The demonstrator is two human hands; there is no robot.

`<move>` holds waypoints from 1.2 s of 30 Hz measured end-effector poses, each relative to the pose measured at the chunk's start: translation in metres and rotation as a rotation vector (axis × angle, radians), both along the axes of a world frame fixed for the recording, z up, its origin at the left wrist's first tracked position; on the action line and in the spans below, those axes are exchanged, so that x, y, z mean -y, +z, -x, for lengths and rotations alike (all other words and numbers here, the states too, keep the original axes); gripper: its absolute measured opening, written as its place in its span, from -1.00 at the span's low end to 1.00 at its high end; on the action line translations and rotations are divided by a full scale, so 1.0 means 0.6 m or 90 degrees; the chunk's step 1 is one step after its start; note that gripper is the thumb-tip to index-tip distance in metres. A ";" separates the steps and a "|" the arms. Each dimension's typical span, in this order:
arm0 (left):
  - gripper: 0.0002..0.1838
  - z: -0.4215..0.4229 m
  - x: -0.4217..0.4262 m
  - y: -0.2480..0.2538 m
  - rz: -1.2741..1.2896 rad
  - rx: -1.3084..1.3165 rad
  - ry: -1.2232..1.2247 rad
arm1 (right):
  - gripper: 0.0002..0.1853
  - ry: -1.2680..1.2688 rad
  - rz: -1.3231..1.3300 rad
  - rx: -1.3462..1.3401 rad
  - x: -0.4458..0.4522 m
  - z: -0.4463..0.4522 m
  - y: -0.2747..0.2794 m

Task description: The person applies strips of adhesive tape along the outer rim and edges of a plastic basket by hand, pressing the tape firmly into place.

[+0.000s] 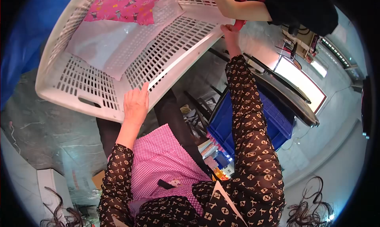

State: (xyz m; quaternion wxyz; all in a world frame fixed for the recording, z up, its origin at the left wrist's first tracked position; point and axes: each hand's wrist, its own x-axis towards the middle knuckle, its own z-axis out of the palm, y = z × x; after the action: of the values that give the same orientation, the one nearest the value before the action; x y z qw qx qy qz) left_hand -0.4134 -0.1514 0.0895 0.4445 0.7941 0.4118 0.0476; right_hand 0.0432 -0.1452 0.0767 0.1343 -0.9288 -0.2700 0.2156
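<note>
A large white perforated plastic basket [174,68] is tilted in front of me. My left hand [135,102] is closed on its near rim, fingers hooked over the edge. Further along the same rim, by the right corner, my right hand [231,36] is closed too. Beside that hand shows a small red thing [239,24] I cannot make out. Inside the basket lie a pink printed cloth [124,6] and a pale, thin sheet [93,41] whose material I cannot tell.
Another person's forearm [247,10] reaches over the basket's right corner. A blue plastic crate [279,120] stands below my right arm, beside a black-edged table or stand [293,96]. Blue sheeting [23,41] hangs at the left. A white box [53,187] stands at lower left.
</note>
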 end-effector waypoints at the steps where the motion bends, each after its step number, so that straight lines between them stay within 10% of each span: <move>1: -0.57 -0.011 0.008 -0.011 -0.009 0.013 0.005 | -0.70 0.005 0.007 0.000 -0.005 -0.009 -0.003; 36: -0.60 -0.102 0.064 -0.063 -0.041 0.005 -0.117 | -0.61 0.123 0.328 0.233 -0.026 -0.077 -0.021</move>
State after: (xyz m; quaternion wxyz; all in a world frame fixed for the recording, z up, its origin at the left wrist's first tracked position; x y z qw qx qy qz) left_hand -0.3523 -0.1899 0.0520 0.4224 0.8425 0.3336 0.0228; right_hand 0.0894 -0.1296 0.0641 -0.1771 -0.9256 -0.3130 0.1184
